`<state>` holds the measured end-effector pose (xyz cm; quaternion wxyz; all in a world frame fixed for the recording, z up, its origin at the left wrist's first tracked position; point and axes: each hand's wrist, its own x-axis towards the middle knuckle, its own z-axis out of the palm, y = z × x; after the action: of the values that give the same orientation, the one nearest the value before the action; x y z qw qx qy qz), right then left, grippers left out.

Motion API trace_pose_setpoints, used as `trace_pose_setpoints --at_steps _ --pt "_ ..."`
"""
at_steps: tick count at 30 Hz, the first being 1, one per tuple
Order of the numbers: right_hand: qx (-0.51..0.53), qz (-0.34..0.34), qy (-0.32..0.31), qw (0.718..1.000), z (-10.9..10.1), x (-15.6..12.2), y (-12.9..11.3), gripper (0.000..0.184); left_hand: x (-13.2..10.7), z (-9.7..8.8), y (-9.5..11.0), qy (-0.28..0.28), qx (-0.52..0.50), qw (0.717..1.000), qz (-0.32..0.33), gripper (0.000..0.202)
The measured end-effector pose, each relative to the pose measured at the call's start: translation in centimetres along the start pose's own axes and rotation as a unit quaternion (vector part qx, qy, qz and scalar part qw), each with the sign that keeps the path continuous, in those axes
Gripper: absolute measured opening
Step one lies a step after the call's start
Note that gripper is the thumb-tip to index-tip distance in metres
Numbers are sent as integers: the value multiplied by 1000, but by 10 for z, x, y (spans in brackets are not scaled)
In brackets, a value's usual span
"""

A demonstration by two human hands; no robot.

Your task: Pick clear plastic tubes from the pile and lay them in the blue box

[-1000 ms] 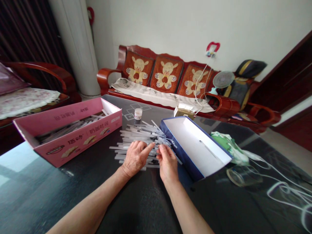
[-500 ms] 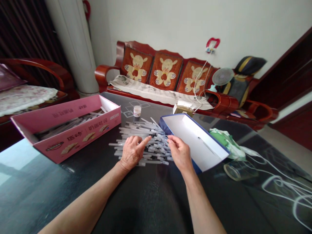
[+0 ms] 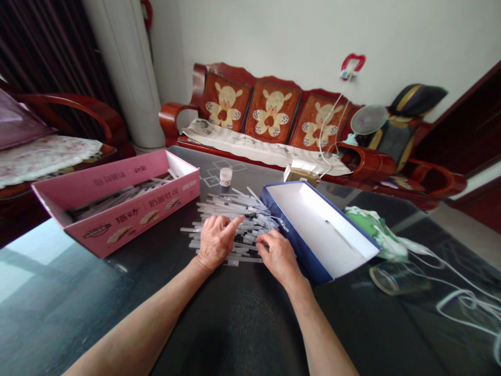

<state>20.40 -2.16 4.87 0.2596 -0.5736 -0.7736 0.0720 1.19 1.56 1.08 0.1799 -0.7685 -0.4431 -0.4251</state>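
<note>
A loose heap of slim pens (image 3: 219,208) with frosted, whitish barrels lies on the dark table in front of me. My left hand (image 3: 216,239) rests on the heap's near left part, its index finger stretched out to the right and the other fingers bent down over the pens. At the right side of the heap is my right hand (image 3: 277,254), thumb and index finger pinched together low over the pens. What sits in that pinch is hidden. Right beside it stands a blue box (image 3: 299,253) with a white inside, holding one pen (image 3: 340,235).
To the left, a long pink box (image 3: 146,211) holds many similar pens. A small white tub (image 3: 226,177) stands behind the heap. On the right lie a green-and-white packet (image 3: 370,230), a glass jar (image 3: 395,278) and white cables (image 3: 465,300). A tissue box (image 3: 301,174) is behind the blue box.
My right hand has moved left and nearer to me, down onto the pens. The left hand has stayed in nearly the same place. The whole view has shifted slightly.
</note>
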Motion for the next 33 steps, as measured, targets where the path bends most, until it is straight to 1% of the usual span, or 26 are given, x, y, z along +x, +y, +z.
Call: trace_pose_setpoints --at_steps 3,6,10,13,16,19,22,24,26,29,33 --pt "-27 -17 -30 999 -2 -3 0 6 -1 1 0 -5 -6 1000 1 32" --pt "-73 -40 -47 995 -2 -6 -1 9 -1 1 0 -5 -10 1000 5 32" --pt "-116 -53 -46 991 3 -7 -4 11 0 0 2 -5 -16 1000 11 32" --pt "-124 -54 -43 990 7 -7 -6 9 1 0 4 -11 -17 1000 13 32" --pt "-117 -56 -43 991 5 -7 -7 8 3 0 6 -18 -21 1000 6 30" --pt "-67 -58 -17 996 0 -5 -9 9 3 0 7 -23 -35 999 7 24" --pt "52 -31 47 997 -4 0 -8 10 4 -2 9 -30 -47 998 18 21" --pt "138 5 87 987 -4 2 -8 9 4 -3 10 -34 -51 998 24 21" --pt "199 39 110 973 -2 4 -7 9 5 -4 12 -40 -54 997 29 21" --pt "237 63 119 962 1 4 -6 11 6 -6 15 -56 -59 996 35 21" --pt "243 51 122 961 5 4 -8 13 7 -8 17 -68 -67 995 38 22"
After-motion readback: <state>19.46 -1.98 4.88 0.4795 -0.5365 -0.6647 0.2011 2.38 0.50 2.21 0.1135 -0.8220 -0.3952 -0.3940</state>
